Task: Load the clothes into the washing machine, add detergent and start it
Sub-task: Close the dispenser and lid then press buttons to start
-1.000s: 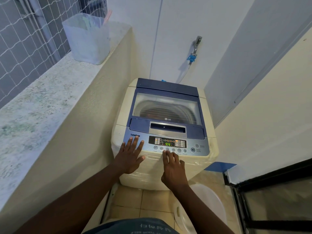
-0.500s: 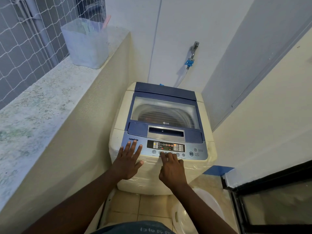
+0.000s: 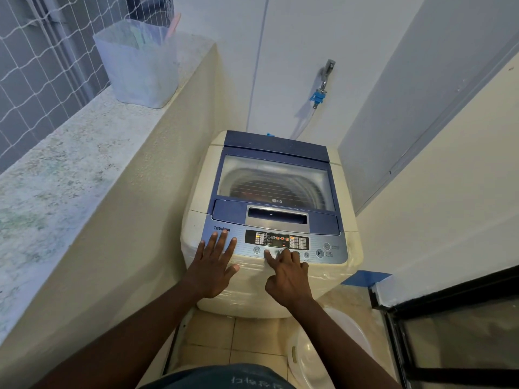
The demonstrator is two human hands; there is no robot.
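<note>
I am looking down at a cream-bodied washing machine (image 3: 269,287) that is standing on the tiled floor in a narrow corner, between a low wall on its left and a pale wall on its right. Its top is carrying a dark blue lid (image 3: 276,175) with a clear window, and the lid is lying shut; through the window I am seeing the ribbed drum, though I cannot tell what is inside. The machine's long axis is running away from me, with the control panel (image 3: 276,244) facing my side and the hinge end toward the back wall, where a tap (image 3: 323,80) with a blue fitting is feeding a hose down behind it.

On the speckled ledge (image 3: 56,169) to the left, a translucent plastic container (image 3: 140,66) is standing well apart from the machine.

My left hand (image 3: 212,266) is lying flat and open, fingers spread, on the panel's left end and front edge, gripping nothing. My right hand (image 3: 288,276) is loosely curled, empty, with the index finger stretched onto a round button in the row beneath the display; the start/pause button (image 3: 319,253) is sitting further right, untouched.

Compared with a second ago, the green digits on the display are no longer showing and orange marks are lit instead, and the right fingertip is sitting one button further left.
</note>
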